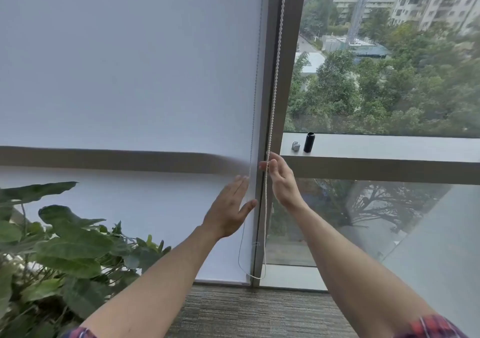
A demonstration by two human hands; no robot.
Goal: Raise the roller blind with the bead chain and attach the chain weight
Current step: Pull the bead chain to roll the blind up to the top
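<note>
A white roller blind (130, 64) covers the left window down to the floor. A white bead chain (275, 77) hangs along the grey window post (291, 51) and loops near the floor. My right hand (279, 179) curls its fingers around the chain's front strand at sill height. My left hand (231, 210) is flat, fingers apart, against the blind's right edge beside the rear strand, holding nothing. A black cylinder (309, 142), apparently the chain weight, stands upright on the window sill (389, 146), with a small grey clip (295, 145) just left of it.
A large leafy plant (59, 244) fills the lower left. The right window is bare glass, with trees and buildings outside. Grey carpet (246, 311) lies below the window.
</note>
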